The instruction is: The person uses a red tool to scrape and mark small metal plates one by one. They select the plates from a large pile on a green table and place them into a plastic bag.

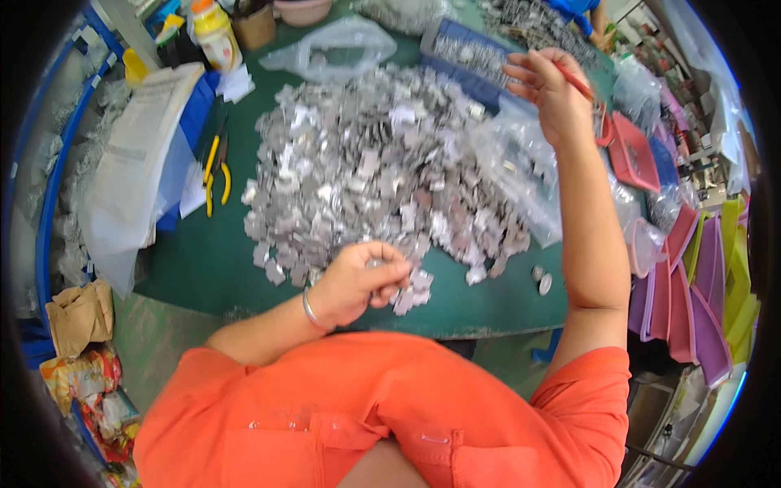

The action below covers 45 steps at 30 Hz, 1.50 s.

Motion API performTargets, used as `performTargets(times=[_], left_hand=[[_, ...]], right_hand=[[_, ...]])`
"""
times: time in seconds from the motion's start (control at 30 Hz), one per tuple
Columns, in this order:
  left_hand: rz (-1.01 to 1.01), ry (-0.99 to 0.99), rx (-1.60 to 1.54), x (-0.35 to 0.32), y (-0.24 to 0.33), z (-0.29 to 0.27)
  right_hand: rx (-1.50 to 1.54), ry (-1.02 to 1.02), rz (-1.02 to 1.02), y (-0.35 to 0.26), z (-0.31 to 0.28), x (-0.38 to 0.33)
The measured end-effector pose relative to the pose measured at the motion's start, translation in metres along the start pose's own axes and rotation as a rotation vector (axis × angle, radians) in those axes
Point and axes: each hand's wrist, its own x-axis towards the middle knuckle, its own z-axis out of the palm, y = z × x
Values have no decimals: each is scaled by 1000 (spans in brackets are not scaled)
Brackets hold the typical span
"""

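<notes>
A broad heap of small flat silver metal plates covers the middle of the green table. At the heap's near edge my left hand is closed, thumb and fingers pinched together; a grey glint shows between them, but what they hold is mostly hidden. Right beside its fingertips lies a small cluster of loose plates. My right hand is raised at the far right, near a blue bin full of small metal parts. Its fingers curl leftward, and a slim red pen-like stick lies across the hand, apparently gripped.
Yellow-handled pliers lie left of the heap. Clear plastic bags rest on the right, near a red tray. Small round metal pieces sit by the near right edge. A bottle stands at the far left.
</notes>
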Motion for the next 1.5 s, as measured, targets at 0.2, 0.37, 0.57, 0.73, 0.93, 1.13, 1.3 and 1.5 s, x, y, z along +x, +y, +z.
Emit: performTargets(times=[0.2,0.37,0.57,0.73,0.93,1.13,1.3,1.5], left_hand=[[-2,24,10,1,-5,-2],[-25,43,35,3,-10,2],[-15,33,74,7,-18,9],[-39,81,134,7,-20,9],[-161,3,133,8,-20,12],[-212,-30,110,9,-19,12],[-146,6,95,9,-17,15],[-65,53,212,8,-18,17]], right_hand=[[-270,-529,71,24,-8,-159],[-738,-490,-156,74,4,-233],[-452,-186,93,97,21,-256],[-42,-10,68,91,18,-261],[326,-26,122,85,17,-262],[309,-52,27,90,18,-262],[164,-102,-143,88,20,-258],[236,49,28,83,23,-255]])
